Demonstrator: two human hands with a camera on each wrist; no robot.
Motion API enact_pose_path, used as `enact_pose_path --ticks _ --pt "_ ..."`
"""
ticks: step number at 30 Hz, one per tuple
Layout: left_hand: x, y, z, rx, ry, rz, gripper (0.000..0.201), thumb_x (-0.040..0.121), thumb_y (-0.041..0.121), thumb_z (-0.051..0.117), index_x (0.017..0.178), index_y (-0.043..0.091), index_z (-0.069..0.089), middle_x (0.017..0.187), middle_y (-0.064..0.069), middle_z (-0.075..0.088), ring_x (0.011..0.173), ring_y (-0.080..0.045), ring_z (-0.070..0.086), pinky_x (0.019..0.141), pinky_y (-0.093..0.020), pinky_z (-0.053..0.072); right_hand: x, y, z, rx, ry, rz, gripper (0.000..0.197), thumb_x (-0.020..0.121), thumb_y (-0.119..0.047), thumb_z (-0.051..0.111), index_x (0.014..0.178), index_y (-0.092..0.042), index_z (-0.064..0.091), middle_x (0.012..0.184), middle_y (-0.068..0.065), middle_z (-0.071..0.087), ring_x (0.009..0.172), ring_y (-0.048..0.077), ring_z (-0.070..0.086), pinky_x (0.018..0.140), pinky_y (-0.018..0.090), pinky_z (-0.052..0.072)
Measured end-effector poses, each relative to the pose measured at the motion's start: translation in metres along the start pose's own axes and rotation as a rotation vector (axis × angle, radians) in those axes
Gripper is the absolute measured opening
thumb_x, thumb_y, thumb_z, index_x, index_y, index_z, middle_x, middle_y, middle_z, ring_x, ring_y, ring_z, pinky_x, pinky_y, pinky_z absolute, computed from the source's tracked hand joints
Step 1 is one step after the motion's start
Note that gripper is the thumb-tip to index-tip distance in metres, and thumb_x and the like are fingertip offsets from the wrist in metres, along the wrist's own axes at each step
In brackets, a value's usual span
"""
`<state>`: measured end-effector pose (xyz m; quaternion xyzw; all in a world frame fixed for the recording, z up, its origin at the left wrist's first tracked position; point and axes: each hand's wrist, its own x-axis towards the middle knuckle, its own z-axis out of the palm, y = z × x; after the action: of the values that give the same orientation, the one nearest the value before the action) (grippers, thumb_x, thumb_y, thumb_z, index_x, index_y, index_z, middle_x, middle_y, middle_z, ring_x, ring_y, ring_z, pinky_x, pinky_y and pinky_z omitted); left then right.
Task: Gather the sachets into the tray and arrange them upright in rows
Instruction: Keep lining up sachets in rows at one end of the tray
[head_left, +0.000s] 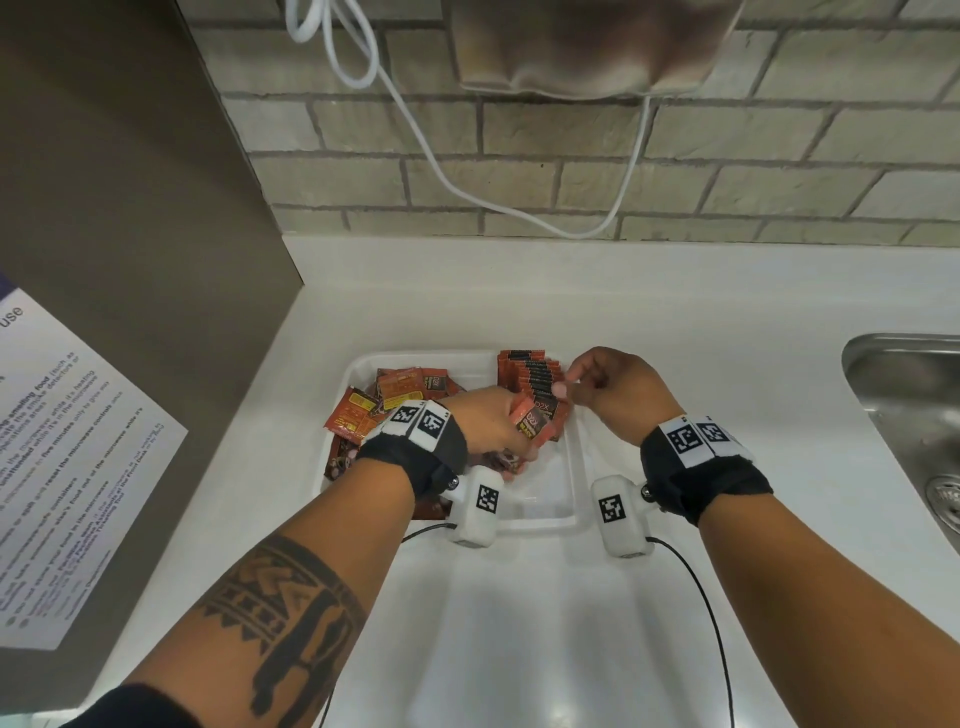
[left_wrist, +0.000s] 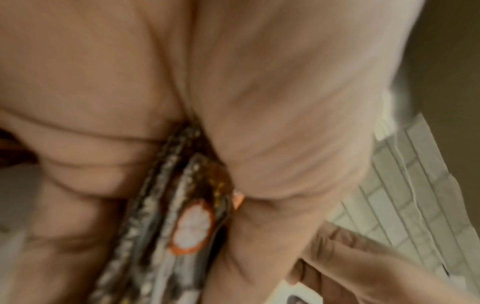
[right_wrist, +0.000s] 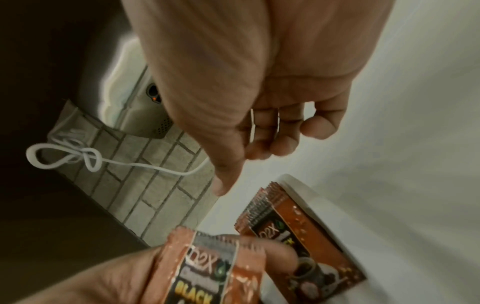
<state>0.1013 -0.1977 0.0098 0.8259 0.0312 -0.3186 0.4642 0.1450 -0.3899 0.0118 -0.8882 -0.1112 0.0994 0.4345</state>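
Observation:
A white tray (head_left: 422, 358) sits on the white counter. Several orange-and-black sachets (head_left: 531, 372) stand upright in a row at its back right (right_wrist: 280, 218). A loose pile of sachets (head_left: 363, 413) lies in its left half. My left hand (head_left: 511, 428) grips a small bundle of sachets (head_left: 537, 422) over the middle of the tray, just in front of the row. The left wrist view shows their edges (left_wrist: 187, 218) pressed between thumb and fingers. My right hand (head_left: 579, 384) hovers beside the row. Its fingers (right_wrist: 275, 139) are loosely curled and it holds nothing.
A steel sink (head_left: 904, 395) lies at the right edge of the counter. A dark panel with a printed notice (head_left: 67, 467) stands on the left. On the brick wall behind, a white cable (head_left: 519, 210) hangs from a mounted unit (head_left: 587, 47). The tray's front right floor (head_left: 540, 488) is bare.

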Motion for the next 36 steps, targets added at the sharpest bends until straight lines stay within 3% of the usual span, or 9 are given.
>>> enact_pose_path --ticks 5,7,10,13,19,24,28,31,36 --pt "-0.006 -0.004 -0.004 -0.487 0.034 0.159 0.036 0.079 0.002 0.082 0.113 0.003 0.069 0.096 -0.010 0.074 0.092 -0.026 0.073 0.083 -0.045 0.061 -0.007 -0.013 -0.003 0.116 -0.205 -0.006 0.022 0.083 -0.028 0.079 0.100 -0.020 0.067 0.089 0.000 0.070 0.084 0.014 0.068 0.082 0.028 0.051" --pt "-0.007 -0.003 -0.004 -0.539 0.012 0.196 0.035 0.082 -0.005 0.077 0.114 0.007 0.068 0.095 -0.006 0.074 0.092 -0.021 0.072 0.078 -0.039 0.062 -0.005 -0.016 -0.003 0.188 -0.205 -0.007 0.019 0.083 -0.018 0.079 0.098 -0.016 0.068 0.085 0.003 0.070 0.076 0.013 0.066 0.074 0.027 0.052" --pt "-0.010 -0.003 -0.005 -0.529 0.012 0.243 0.038 0.082 -0.007 0.076 0.114 0.011 0.068 0.090 -0.005 0.073 0.083 -0.021 0.071 0.076 -0.039 0.061 -0.001 -0.023 -0.008 0.203 -0.152 -0.012 0.013 0.084 -0.019 0.079 0.093 -0.017 0.070 0.080 -0.002 0.070 0.064 0.001 0.061 0.058 0.010 0.043" --pt "-0.011 -0.005 -0.005 -0.506 0.059 0.265 0.040 0.079 -0.004 0.080 0.115 0.002 0.067 0.089 -0.013 0.070 0.075 -0.026 0.067 0.075 -0.042 0.058 0.002 -0.028 -0.011 0.147 -0.123 -0.024 0.013 0.085 -0.024 0.077 0.094 -0.017 0.072 0.083 0.000 0.072 0.067 0.003 0.061 0.057 0.009 0.042" --pt "-0.011 -0.004 -0.005 -0.441 0.127 0.271 0.038 0.076 -0.001 0.084 0.110 -0.003 0.067 0.088 -0.017 0.070 0.068 -0.025 0.066 0.068 -0.039 0.058 0.003 -0.032 -0.007 0.130 -0.051 -0.069 0.008 0.082 -0.023 0.080 0.081 -0.022 0.072 0.077 -0.005 0.071 0.064 0.003 0.059 0.062 0.015 0.042" --pt "-0.019 -0.006 -0.015 -0.243 0.161 0.148 0.028 0.084 0.024 0.081 0.100 0.003 0.071 0.075 -0.007 0.069 0.064 -0.019 0.064 0.071 -0.042 0.061 0.006 -0.022 -0.016 0.112 0.005 -0.058 0.009 0.078 -0.022 0.083 0.080 -0.022 0.074 0.081 0.001 0.074 0.075 0.014 0.066 0.075 0.029 0.053" --pt "-0.025 -0.003 -0.027 0.030 0.144 -0.064 0.032 0.092 0.035 0.070 0.079 0.006 0.067 0.060 -0.001 0.067 0.054 -0.016 0.063 0.063 -0.033 0.060 0.003 -0.013 -0.015 0.045 -0.026 -0.016 0.010 0.079 -0.019 0.082 0.081 -0.020 0.073 0.077 -0.002 0.072 0.070 0.008 0.062 0.069 0.021 0.047" --pt "-0.025 0.004 -0.022 0.260 0.100 -0.102 0.028 0.093 0.037 0.068 0.094 0.010 0.071 0.073 0.003 0.074 0.062 -0.015 0.066 0.067 -0.031 0.058 0.000 -0.006 -0.004 -0.027 -0.058 0.022 0.008 0.081 -0.021 0.081 0.082 -0.020 0.073 0.078 -0.004 0.070 0.073 0.010 0.062 0.068 0.019 0.046" --pt "-0.008 0.012 0.007 0.354 -0.093 -0.069 0.031 0.095 0.030 0.065 0.121 0.014 0.068 0.103 -0.009 0.076 0.072 -0.016 0.062 0.076 -0.031 0.056 0.000 -0.001 0.013 -0.097 -0.060 0.067 0.004 0.082 -0.022 0.079 0.084 -0.023 0.076 0.081 -0.008 0.071 0.078 0.010 0.064 0.068 0.019 0.043"
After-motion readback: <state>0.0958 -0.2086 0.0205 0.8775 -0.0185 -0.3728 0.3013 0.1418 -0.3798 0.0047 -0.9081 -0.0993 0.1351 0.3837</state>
